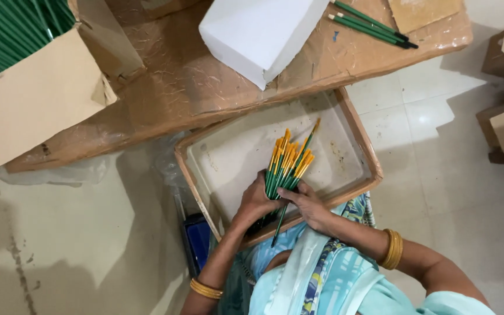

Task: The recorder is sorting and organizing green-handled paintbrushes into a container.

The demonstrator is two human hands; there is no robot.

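Green, slim pencils [287,166] with orange tips fan out as a bundle over a shallow, smooth-lined cardboard tray [361,140]; left hand [256,201] and right hand [305,204] both clasp their lower ends

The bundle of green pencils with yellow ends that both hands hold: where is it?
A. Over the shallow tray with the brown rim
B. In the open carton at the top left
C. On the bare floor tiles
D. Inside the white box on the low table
A: the left hand and right hand grip the bundle of green pencils over the shallow tray, whose pale bottom shows behind the yellow ends.
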